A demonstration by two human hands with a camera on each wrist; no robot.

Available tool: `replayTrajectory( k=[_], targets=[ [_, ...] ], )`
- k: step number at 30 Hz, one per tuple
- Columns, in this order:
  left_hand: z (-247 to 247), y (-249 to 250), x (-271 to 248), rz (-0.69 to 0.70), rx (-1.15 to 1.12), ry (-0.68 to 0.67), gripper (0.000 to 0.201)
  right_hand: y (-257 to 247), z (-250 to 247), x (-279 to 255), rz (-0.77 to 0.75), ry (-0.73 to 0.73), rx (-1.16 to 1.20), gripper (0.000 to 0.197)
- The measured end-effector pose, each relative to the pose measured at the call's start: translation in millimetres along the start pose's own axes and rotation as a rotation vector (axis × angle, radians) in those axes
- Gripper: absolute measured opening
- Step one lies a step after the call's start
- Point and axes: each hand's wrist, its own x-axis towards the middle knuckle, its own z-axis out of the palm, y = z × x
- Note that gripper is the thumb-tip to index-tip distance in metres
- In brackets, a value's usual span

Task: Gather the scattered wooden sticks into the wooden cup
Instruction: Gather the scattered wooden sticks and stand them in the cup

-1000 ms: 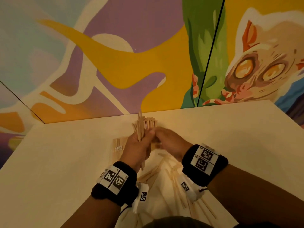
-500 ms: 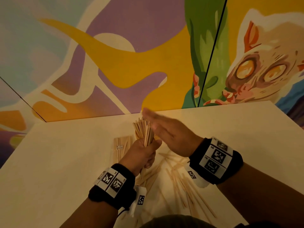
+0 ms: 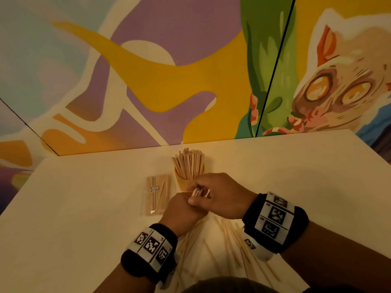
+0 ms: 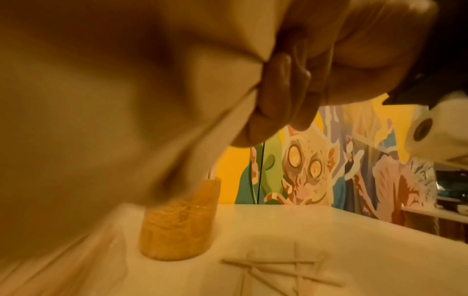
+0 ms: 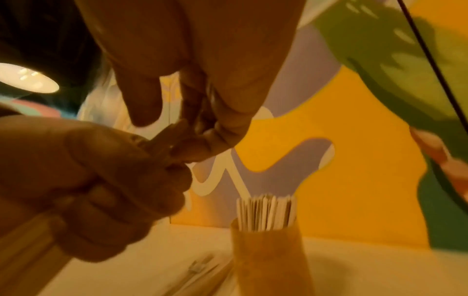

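L hand (image 3: 182, 210) + R hand (image 3: 220, 195) pinching stick bundle (image 3: 198, 192), wooden cup (image 3: 186, 182) behind

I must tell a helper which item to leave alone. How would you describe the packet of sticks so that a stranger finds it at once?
On the pale table, find the wooden cup full of upright sticks near the painted wall. The packet lies flat just left of it. Unlike the loose sticks nearer the person, its sticks are wrapped together and carry a small white label.

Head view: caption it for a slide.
Both hands meet before a wooden cup packed with sticks.
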Motion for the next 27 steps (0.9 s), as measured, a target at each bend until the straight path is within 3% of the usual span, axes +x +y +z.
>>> replayTrajectory(
  k=[3,6,7,9,14,18,20,27],
  targets=[
    [7.0,-9.9,0.7,-0.012,0.026,-0.006,0.020,3.8,6.3,4.0,0.132,-0.084,0.179,0.009],
    [8.9,-13.5,-0.6,-0.013,-0.010,-0.002,0.021,4.3,2.5,13.8,0.179,-0.181,0.176,0.006],
    [7.8,-14.8,-0.4,-0.030,-0.035,0.011,0.030,3.7,-1.4,18.9,0.187,-0.196,0.148,0.005],
    [4.9,-17.3,2.6,-0.086,-0.101,0.070,0.052,3.2,-13.0,32.0,0.210,-0.183,0.085,0.005],
    [-12.4,-25.0,11.4,-0.144,-0.182,0.230,0.074,0.2,-59.4,73.5,0.214,-0.023,-0.101,0.007],
    [-20.8,-43.7,15.2,-0.239,-0.184,0.276,0.059,2.1,-84.2,107.8,0.201,0.155,-0.282,0.009],
    [-20.2,-51.3,15.6,-0.250,-0.162,0.280,0.047,5.4,-81.7,124.1,0.207,0.176,-0.378,0.013],
    [-18.7,-62.5,17.2,-0.262,-0.117,0.256,0.029,22.0,-18.1,158.0,0.194,-0.097,-0.648,0.021]
  ],
)
